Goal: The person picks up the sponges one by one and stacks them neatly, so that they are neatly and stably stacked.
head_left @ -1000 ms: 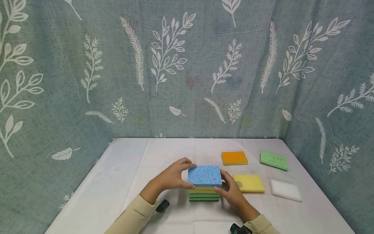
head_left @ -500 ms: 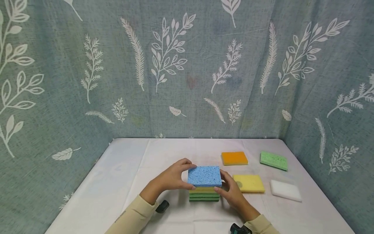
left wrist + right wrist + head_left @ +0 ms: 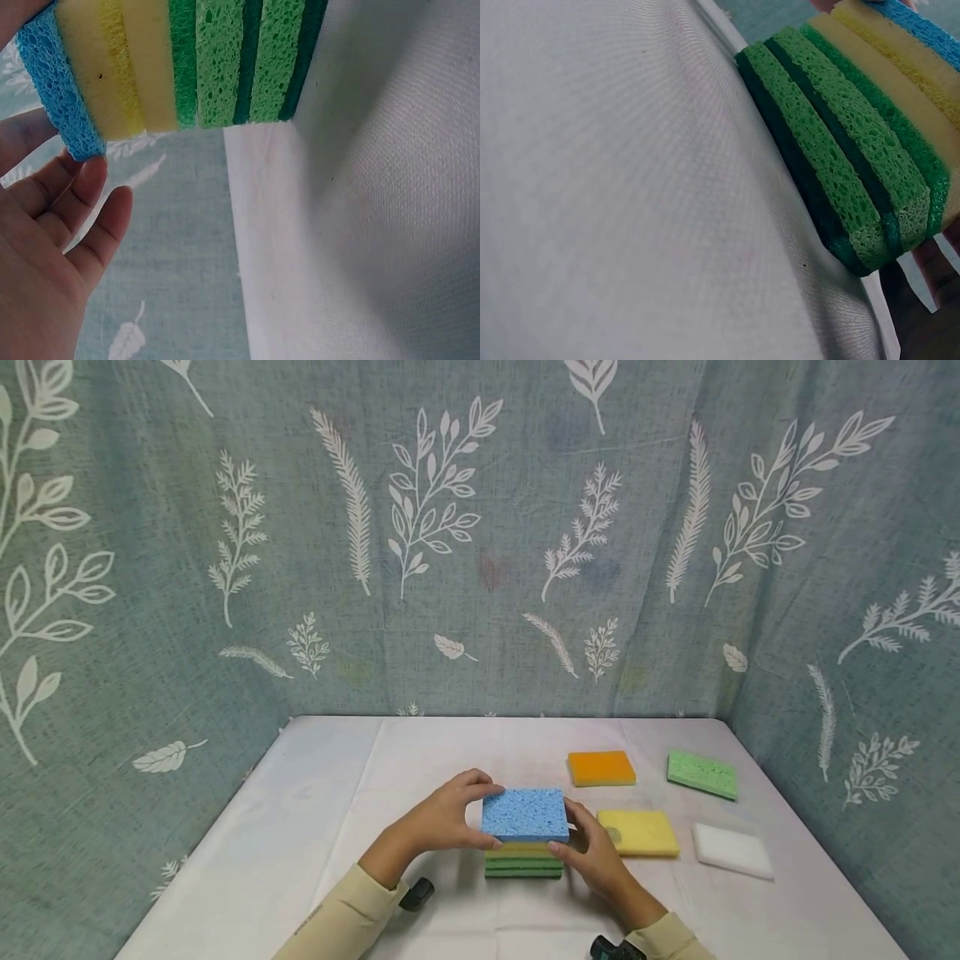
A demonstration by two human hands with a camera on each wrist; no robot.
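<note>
A blue sponge (image 3: 523, 815) lies flat on top of a stack of sponges in front of me. My left hand (image 3: 450, 814) holds its left end, thumb at the near corner and fingers at the far one. My right hand (image 3: 596, 852) grips the right end the same way. Below the blue sponge, the left wrist view shows a cream layer (image 3: 82, 67), a yellow layer (image 3: 116, 60), another cream layer, a thin green layer (image 3: 184, 67) and two green sponges (image 3: 217, 67) with dark green pads. The stack stands on the white cloth, its layers pressed flush together.
To the right lie an orange sponge (image 3: 602, 768), a green sponge (image 3: 702, 774), a yellow sponge (image 3: 640, 833) and a white sponge (image 3: 732, 852). White cloth (image 3: 315, 827) covers the table. Leaf-patterned curtains (image 3: 480, 568) enclose the back and sides.
</note>
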